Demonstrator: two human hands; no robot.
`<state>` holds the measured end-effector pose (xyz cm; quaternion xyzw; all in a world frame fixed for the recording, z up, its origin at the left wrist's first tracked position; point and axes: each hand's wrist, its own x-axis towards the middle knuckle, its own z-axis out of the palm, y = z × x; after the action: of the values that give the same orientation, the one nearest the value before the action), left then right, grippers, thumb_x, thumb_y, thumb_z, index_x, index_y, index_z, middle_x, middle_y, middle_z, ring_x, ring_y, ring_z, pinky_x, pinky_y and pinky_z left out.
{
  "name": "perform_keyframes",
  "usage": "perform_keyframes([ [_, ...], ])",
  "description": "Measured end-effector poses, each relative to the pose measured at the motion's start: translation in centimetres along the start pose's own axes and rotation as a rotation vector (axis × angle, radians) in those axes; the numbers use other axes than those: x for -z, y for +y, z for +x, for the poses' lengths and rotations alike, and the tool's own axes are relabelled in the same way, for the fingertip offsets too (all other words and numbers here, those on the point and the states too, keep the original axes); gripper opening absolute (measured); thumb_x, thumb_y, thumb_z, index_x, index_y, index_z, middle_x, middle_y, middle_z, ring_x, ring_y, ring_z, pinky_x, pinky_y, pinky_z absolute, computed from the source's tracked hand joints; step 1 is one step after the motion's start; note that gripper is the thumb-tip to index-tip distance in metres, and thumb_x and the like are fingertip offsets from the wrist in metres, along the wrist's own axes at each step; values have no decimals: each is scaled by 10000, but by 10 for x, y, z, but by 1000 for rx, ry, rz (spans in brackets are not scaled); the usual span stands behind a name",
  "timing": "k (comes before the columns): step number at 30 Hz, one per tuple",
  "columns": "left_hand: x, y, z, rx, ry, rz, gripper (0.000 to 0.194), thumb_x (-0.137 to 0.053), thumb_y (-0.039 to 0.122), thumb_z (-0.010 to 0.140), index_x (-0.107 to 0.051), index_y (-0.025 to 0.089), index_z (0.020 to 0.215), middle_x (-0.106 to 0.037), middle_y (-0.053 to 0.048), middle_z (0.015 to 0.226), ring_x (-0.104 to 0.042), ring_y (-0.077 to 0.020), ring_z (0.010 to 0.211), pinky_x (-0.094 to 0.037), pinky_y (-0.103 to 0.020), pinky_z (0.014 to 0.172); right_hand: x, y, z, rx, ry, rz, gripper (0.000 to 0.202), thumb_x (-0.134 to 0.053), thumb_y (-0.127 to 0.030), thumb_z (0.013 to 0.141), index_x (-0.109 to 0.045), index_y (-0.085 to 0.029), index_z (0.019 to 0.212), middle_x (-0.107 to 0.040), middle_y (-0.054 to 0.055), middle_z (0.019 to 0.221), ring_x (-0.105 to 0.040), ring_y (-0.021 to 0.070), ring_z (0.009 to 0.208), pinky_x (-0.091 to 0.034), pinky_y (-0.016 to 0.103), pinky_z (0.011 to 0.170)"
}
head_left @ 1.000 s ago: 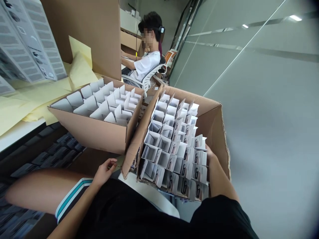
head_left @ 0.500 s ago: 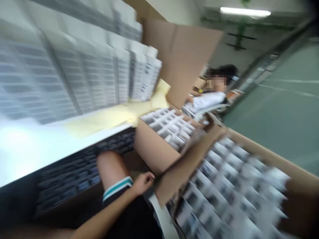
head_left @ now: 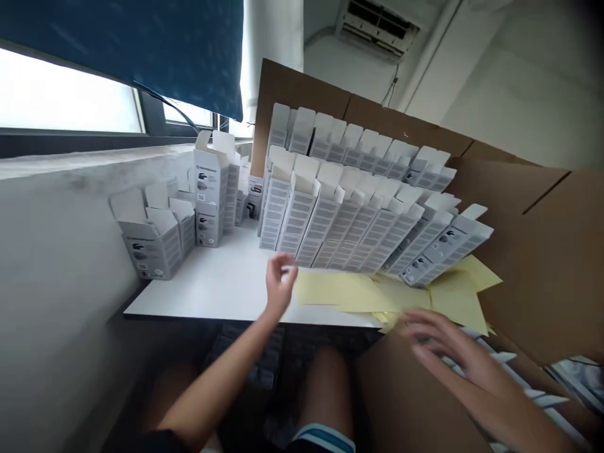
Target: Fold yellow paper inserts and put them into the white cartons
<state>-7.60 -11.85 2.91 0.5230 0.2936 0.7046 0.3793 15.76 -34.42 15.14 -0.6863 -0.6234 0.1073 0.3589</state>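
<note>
My left hand (head_left: pixel 280 283) is raised over the white table (head_left: pixel 212 286), its fingers curled with a gap between thumb and fingertips and nothing in them. On the right, my right hand (head_left: pixel 453 346) is partly blurred near the table's front edge, fingers apart, with no object visible in it. It is nearest to the yellow sheets (head_left: pixel 340 292), which lie spread along the table. Behind the sheets, rows of open-topped white-grey boxes (head_left: pixel 325 220) stand side by side, the rightmost ones tilted. More open boxes (head_left: pixel 207 195) are at the left against the wall.
Brown cardboard panels (head_left: pixel 514 251) rise behind and right of the boxes. A large carton (head_left: pixel 401 384) with white dividers beside it is at lower right. A blue curtain (head_left: pixel 141 50) hangs over the window. Dark trays lie under the table.
The view has swung left from the divided cartons to the table. The other person has left the view. My right hand has come into view, and my left hand is now over the table.
</note>
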Motion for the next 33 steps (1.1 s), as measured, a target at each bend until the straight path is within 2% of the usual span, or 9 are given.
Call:
perform_keyframes([
  [1, 5, -9, 34, 24, -17, 20, 387, -627, 406, 892, -473, 242, 1207, -584, -135, 1268, -602, -248, 1168, -504, -408, 955, -20, -12, 23, 20, -141, 77, 426, -631, -519, 876, -576, -399, 1282, -621, 116, 1293, -660, 285, 1093, -592, 439, 857],
  [4, 14, -35, 108, 64, -127, 64, 712, -786, 408, 746, -430, 238, 1339, -453, -168, 1474, -437, -328, 1391, -365, -504, 1135, -85, -38, 89, 103, -237, 207, 504, -593, -438, 837, -500, -299, 1313, -557, 122, 1339, -595, 277, 1192, -558, 432, 867],
  [7, 21, -51, 149, 96, -265, 111, 947, -881, 393, 606, -410, 212, 1407, -492, -181, 1438, -436, -364, 1385, -333, -537, 1152, -130, -45, 122, 147, -254, 259, 530, -549, -380, 826, -462, -261, 1335, -526, 129, 1339, -588, 245, 1145, -536, 384, 817],
  [10, 28, -59, 169, 122, -356, 164, 1038, -889, 419, 589, -376, 200, 1465, -549, -168, 1350, -509, -355, 1299, -367, -539, 1122, -146, -36, 124, 172, -296, 281, 528, -546, -349, 834, -457, -279, 1349, -509, 109, 1345, -568, 222, 1144, -520, 342, 783],
  [14, 29, -66, 179, 156, -395, 225, 1031, -915, 399, 547, -442, 174, 1434, -546, -155, 1274, -543, -348, 1214, -413, -508, 1078, -147, -20, 126, 169, -308, 300, 529, -568, -331, 831, -465, -290, 1348, -516, 94, 1317, -571, 207, 1124, -510, 319, 764],
  [19, 22, -73, 181, 178, -320, 288, 925, -937, 394, 485, -517, 184, 1283, -447, -151, 1300, -477, -351, 1222, -393, -507, 1073, -154, -8, 156, 128, -258, 341, 506, -572, -322, 820, -483, -266, 1316, -547, 91, 1248, -607, 197, 1037, -506, 343, 794],
  [22, 21, -72, 180, 168, -312, 291, 848, -939, 393, 466, -520, 191, 1176, -459, -132, 1276, -479, -331, 1211, -404, -487, 1050, -163, -4, 171, 109, -239, 351, 516, -585, -328, 811, -481, -265, 1313, -551, 85, 1244, -615, 192, 1016, -505, 375, 853],
  [28, 26, -62, 174, 145, -391, 236, 824, -918, 394, 498, -461, 183, 1151, -609, -81, 1075, -608, -236, 998, -495, -422, 910, -183, -11, 190, 69, -196, 372, 622, -630, -355, 789, -411, -282, 1367, -559, 65, 1215, -626, 183, 975, -517, 408, 900],
  [33, 30, -39, 157, 89, -394, 270, 745, -904, 428, 508, -529, 158, 1093, -639, -82, 1009, -636, -241, 897, -525, -405, 814, -200, -29, 199, 13, -108, 370, 793, -690, -414, 753, -318, -253, 1434, -523, 120, 1309, -620, 237, 1050, -504, 464, 953],
])
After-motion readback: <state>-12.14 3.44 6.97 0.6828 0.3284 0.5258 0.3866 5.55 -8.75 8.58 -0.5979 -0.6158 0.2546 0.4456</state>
